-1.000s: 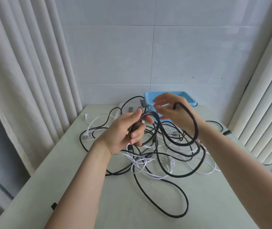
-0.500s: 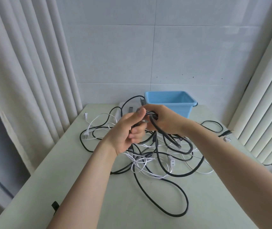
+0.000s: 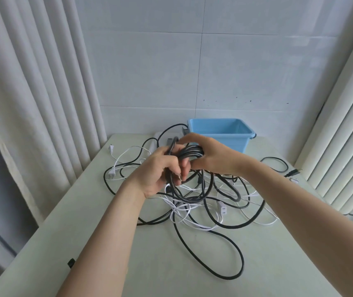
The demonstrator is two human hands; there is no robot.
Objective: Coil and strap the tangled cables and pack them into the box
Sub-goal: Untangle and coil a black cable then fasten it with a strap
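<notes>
Coil (image 3: 191, 151) — between left fingers (image 3: 178, 168) and right fingers (image 3: 192, 138)

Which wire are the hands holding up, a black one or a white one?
The thick black cable, looped in a coil that the left hand and right hand grip. The thin white cables lie loose on the table.

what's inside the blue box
Only bare blue inner walls show in the blue box; nothing lies in the visible part. Its floor is hidden behind the near wall, and the right hand covers part of that wall.
</notes>
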